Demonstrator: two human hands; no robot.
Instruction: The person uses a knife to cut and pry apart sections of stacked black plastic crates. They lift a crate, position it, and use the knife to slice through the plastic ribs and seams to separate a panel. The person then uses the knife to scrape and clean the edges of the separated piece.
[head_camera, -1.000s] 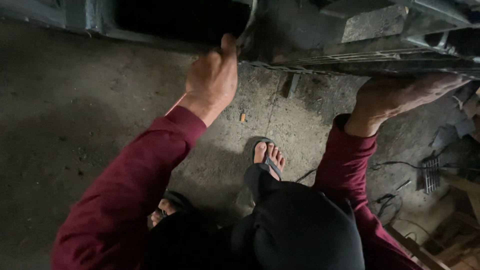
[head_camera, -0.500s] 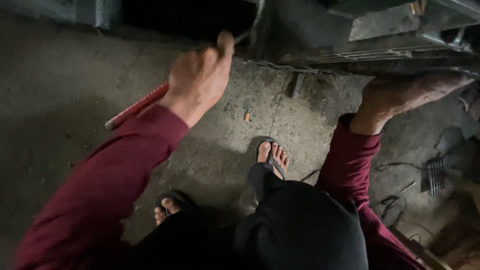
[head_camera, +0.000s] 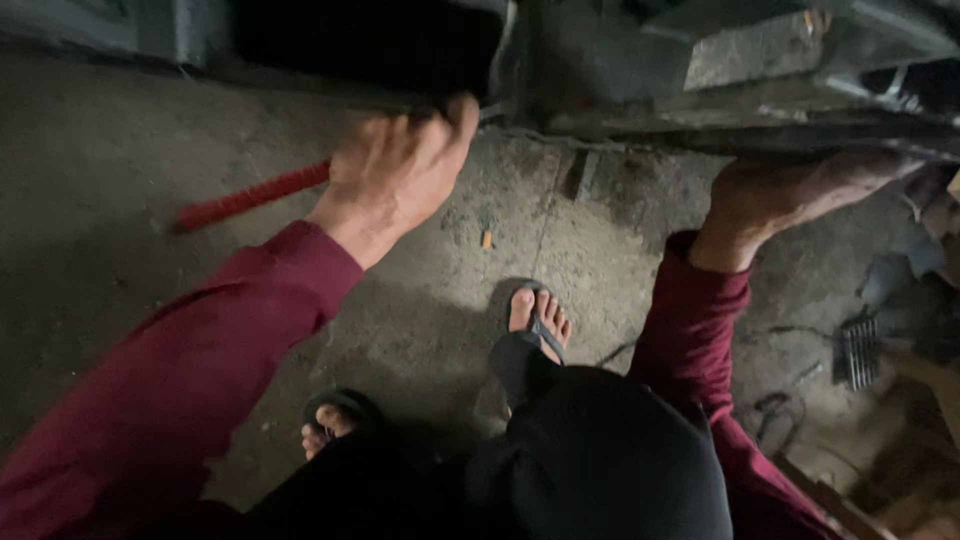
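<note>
A red ribbed tool handle (head_camera: 250, 197) slants over the concrete floor (head_camera: 110, 140) at the left, its upper end inside the left hand (head_camera: 400, 170), which is clenched around it just below a dark metal frame (head_camera: 640, 125). A small cigarette butt (head_camera: 486, 239) lies on the floor beneath. Further right, the right hand (head_camera: 790, 195) presses up against the frame's underside, fingers stretched flat, holding nothing.

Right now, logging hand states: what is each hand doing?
Left hand: closed around a red ribbed tool handle.
Right hand: pressed against the grey metal edge; grip unclear.
</note>
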